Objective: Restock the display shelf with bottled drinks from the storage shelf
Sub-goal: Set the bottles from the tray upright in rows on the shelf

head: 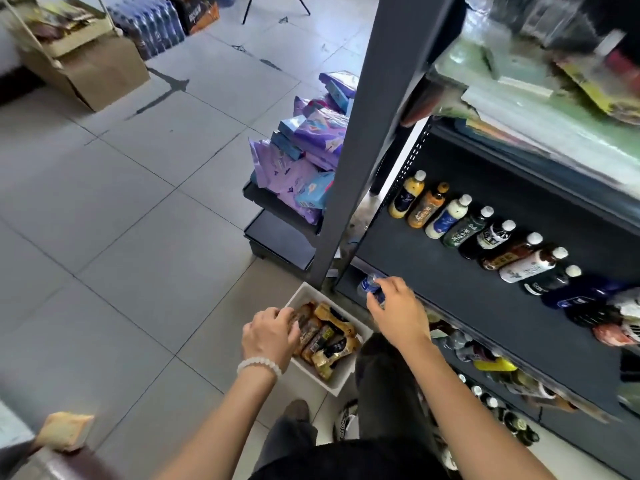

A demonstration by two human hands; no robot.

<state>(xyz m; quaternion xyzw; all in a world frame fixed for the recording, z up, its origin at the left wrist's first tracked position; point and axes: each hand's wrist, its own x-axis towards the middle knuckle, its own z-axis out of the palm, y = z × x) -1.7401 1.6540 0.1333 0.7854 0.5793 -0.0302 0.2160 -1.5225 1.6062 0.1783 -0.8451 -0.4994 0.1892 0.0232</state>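
Note:
A white bin (pixel 341 375) full of bottled drinks (pixel 323 341) stands on the floor by the black display shelf (pixel 450 271). My left hand (pixel 270 336) reaches into the bin, fingers curled round a brown-labelled bottle. My right hand (pixel 398 306) grips a small clear bottle with a blue label (pixel 367 284) at the front left corner of the shelf. A row of several bottles (pixel 485 233) stands along the back of that shelf. More bottles (pixel 485 368) sit on the shelf below.
Purple and blue packets (pixel 304 150) are piled on a low rack left of the shelf post (pixel 360 140). A cardboard box (pixel 93 71) and shrink-wrapped water packs (pixel 152 22) stand far across the tiled floor. My legs and shoe (pixel 294 410) are below the bin.

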